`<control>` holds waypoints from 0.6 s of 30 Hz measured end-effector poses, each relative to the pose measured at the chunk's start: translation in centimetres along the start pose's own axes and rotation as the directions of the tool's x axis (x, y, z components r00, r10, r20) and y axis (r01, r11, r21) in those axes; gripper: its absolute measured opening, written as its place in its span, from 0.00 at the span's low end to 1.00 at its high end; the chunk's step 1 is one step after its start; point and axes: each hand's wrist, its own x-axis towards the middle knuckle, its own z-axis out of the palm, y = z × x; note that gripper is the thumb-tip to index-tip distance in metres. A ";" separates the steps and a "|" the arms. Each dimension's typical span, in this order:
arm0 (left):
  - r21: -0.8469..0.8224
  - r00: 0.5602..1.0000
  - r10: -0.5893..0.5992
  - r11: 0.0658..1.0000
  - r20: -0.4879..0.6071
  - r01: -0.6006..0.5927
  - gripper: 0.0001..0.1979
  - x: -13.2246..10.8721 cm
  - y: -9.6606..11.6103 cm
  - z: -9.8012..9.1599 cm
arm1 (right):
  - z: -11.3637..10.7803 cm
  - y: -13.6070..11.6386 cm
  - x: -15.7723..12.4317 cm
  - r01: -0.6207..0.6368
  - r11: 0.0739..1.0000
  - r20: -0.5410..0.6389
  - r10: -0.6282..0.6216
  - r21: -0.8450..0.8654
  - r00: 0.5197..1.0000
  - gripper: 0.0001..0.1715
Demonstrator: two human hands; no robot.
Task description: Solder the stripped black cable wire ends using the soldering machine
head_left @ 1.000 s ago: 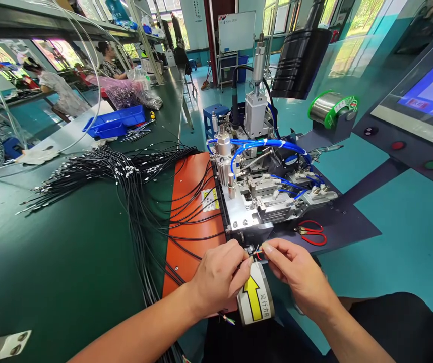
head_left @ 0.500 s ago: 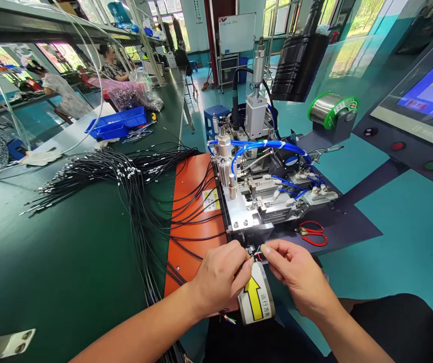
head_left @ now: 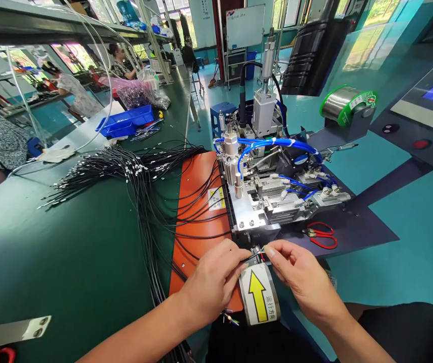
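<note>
My left hand pinches a black cable near its stripped end, just above the front of the machine's round guide. Thumb and forefinger of my right hand are closed on the thin coloured wires that fan out of that cable. Below the hands sits the round guide, white with a yellow arrow. Behind them stands the soldering machine, with metal clamps and blue air hoses. Another cable end with coloured wires pokes out beneath my left hand.
Bundled black cables lie across the green table and the orange plate. Red-handled snips rest right of the machine. A solder spool and a control panel stand farther right. A blue bin sits at the back; other people sit beyond.
My left hand has shifted slightly left along the cable and its fingers have straightened, baring more of the cable end. The right hand keeps its pinch. The view has turned slightly left.
</note>
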 end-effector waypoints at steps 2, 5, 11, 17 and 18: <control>-0.062 0.997 0.007 0.998 -0.071 -0.012 0.12 -0.5 -0.3 0.6 | -0.1 -0.1 -0.2 -0.039 0.999 0.023 0.039 0.030 0.999 0.22; -0.098 0.995 0.022 0.995 -0.096 -0.031 0.12 -0.8 -0.6 1.3 | -0.4 -0.4 -0.4 -0.085 0.994 0.064 0.080 0.065 0.995 0.22; -0.123 0.996 0.010 0.992 -0.092 -0.021 0.11 -0.7 -0.6 1.5 | -0.8 -0.5 0.0 -0.066 0.997 0.145 0.058 0.047 0.988 0.20; -0.097 0.996 0.005 0.995 -0.091 -0.014 0.11 -0.7 -0.5 1.5 | -0.5 -0.5 0.1 -0.072 0.995 0.130 0.063 0.065 0.990 0.20; -0.089 0.996 0.008 0.996 -0.088 -0.016 0.11 -0.7 -0.5 1.5 | -0.5 -0.6 0.1 -0.069 0.996 0.125 0.062 0.054 0.990 0.20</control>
